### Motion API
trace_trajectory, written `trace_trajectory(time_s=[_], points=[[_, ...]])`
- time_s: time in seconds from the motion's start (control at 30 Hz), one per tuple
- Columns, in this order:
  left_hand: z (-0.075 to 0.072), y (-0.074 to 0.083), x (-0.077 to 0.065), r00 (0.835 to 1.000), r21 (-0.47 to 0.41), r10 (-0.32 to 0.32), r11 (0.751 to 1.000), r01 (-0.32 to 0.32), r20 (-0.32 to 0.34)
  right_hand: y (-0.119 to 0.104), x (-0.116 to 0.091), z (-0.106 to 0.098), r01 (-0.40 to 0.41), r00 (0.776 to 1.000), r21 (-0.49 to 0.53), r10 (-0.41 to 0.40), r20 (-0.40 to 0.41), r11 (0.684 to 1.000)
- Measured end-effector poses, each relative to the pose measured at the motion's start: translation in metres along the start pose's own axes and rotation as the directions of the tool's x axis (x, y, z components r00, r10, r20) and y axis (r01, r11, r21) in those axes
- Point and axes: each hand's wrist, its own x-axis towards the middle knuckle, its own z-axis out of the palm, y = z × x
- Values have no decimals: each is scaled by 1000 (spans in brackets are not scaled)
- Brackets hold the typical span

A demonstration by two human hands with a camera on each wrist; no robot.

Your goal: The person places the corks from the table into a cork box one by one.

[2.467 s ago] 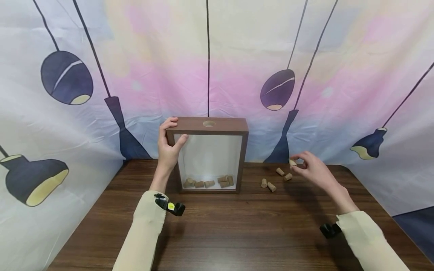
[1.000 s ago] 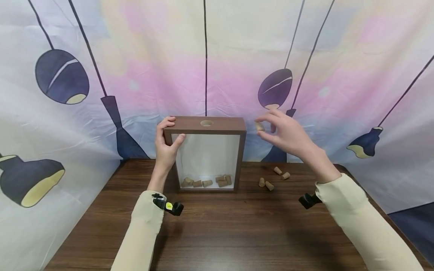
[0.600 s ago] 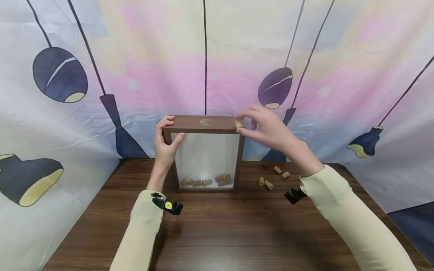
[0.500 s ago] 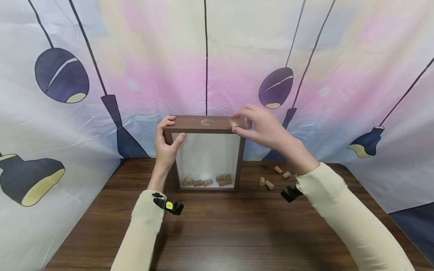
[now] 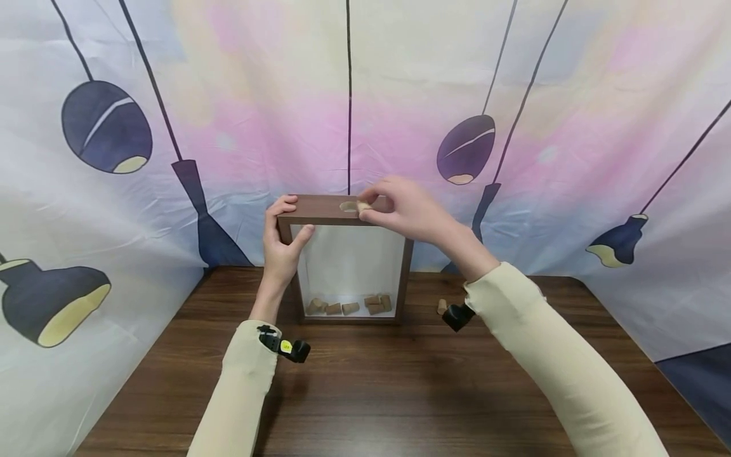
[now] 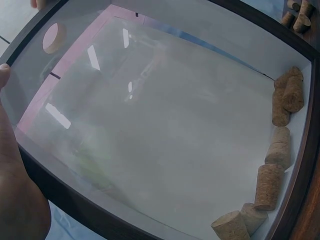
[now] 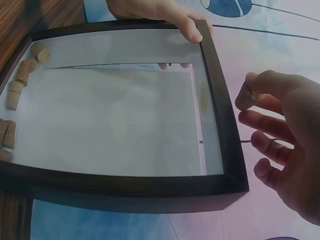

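Observation:
A shadow box frame (image 5: 408, 273) with a brown wooden rim and a clear front stands upright on the table. Its top side has a round hole (image 5: 348, 207). My left hand (image 5: 281, 247) grips the top left corner, thumb on the front and fingers over the top. Between thumb and fingers of my right hand (image 5: 408, 209) is a cork (image 5: 363, 206), just right of the hole and over the top side. Several corks (image 6: 270, 187) lie along the bottom inside the frame. In the right wrist view the pinched cork (image 7: 246, 97) is apart from the rim.
One loose cork (image 5: 442, 306) shows on the wooden table (image 5: 365, 393) right of the frame; my right forearm covers that area in the head view. Several loose corks (image 6: 301, 22) appear in the left wrist view. A printed cloth (image 5: 257, 127) hangs behind.
My right hand has lifted the cork from the table at right and carried it left to the hole. My left hand keeps its grip on the frame's corner.

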Motion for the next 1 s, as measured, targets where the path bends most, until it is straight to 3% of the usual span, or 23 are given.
trace_trajectory(time_s=[0.4,0.53,0.73,1.0], points=[[0,1,0,1000,-26,-16,1000,16,-2,2,18,14,1,1000,49,0,-16,999],[2,8,0,999,-49,-36,998,36,2,0,23,18,17,1000,59,-16,-19,998],[6,28,2,999,-75,-48,996,49,9,-1,25,25,-27,999,34,28,-23,999],[6,30,2,999,-45,-45,998,45,4,4,21,25,7,996,29,-5,-90,1000]])
